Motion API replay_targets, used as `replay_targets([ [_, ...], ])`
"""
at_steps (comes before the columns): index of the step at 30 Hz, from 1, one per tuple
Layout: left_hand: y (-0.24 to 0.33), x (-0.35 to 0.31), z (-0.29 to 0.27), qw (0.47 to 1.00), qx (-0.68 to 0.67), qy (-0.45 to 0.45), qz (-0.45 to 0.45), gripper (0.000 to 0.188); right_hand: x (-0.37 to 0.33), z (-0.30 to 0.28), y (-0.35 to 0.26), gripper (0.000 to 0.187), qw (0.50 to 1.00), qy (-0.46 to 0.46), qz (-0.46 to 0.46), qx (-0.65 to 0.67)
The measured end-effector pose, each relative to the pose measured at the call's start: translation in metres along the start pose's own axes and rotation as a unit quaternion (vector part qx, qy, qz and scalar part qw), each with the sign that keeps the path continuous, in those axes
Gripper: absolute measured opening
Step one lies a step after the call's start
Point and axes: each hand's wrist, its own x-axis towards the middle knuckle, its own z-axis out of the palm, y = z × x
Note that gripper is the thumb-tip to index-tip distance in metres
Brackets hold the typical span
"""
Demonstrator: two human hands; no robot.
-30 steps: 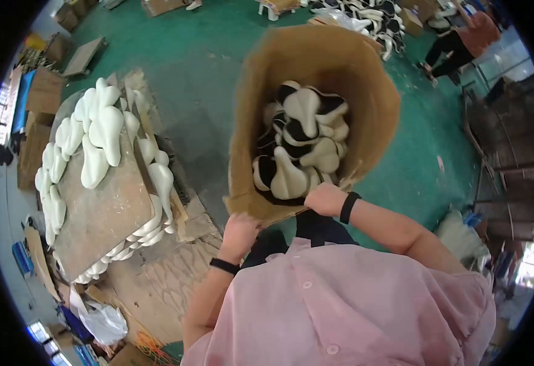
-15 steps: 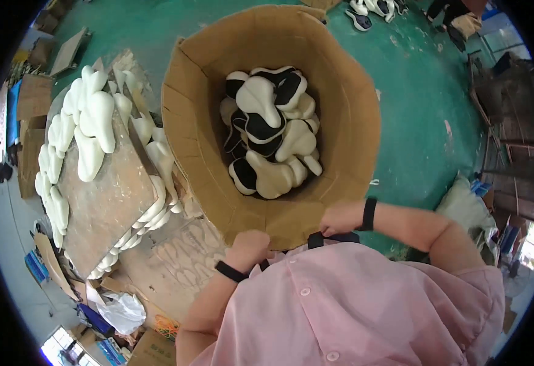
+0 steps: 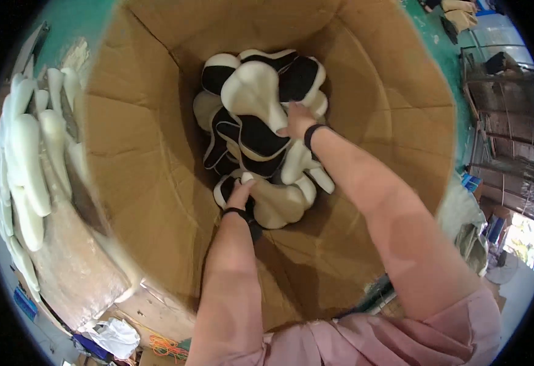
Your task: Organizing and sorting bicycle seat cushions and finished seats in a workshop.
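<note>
Cream-white bicycle saddles with black undersides lie heaped at the bottom of a deep cardboard box (image 3: 136, 152). My left hand (image 3: 240, 193) is closed around the narrow nose of a lower white saddle (image 3: 279, 204) at the near side of the heap. Higher up, my right hand (image 3: 299, 120) has its thumb and fingers about the nose end of the top white saddle (image 3: 252, 88); part of that grip is hidden. Beside its fingers rests a black-bottomed saddle (image 3: 299, 78). An overturned saddle (image 3: 261, 135) shows its black face between my hands.
Left of the box, several white foam saddle pads (image 3: 29, 177) sit on a worn board (image 3: 75, 262). A white plastic bag (image 3: 114, 337) and orange cord (image 3: 166, 346) lie at lower left. Shelving (image 3: 505, 128) and a pale sack (image 3: 462, 226) stand to the right on green floor.
Both hands have left the near rim of the box and reached down inside onto the saddles. My view has leaned in closer over the box.
</note>
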Motion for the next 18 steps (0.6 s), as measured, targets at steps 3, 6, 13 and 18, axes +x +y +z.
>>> replay_targets([
  [3,-0.026,0.017,-0.052,0.981,-0.193,-0.027,-0.014,0.084,0.005,0.063,-0.061,0.101,0.995,-0.015,-0.026,0.095],
  [6,-0.029,0.039,-0.048,0.974,-0.212,-0.034,0.073,0.085,0.028,0.086,-0.062,0.073,0.988,0.126,-0.048,0.070],
  [13,0.008,0.000,-0.018,0.974,-0.199,-0.071,0.085,0.080,0.008,0.086,-0.012,0.054,0.989,0.094,-0.034,0.111],
  [18,0.009,-0.039,-0.028,0.964,-0.193,-0.093,0.157,0.074,-0.024,0.048,-0.004,0.058,0.975,0.017,-0.077,0.206],
])
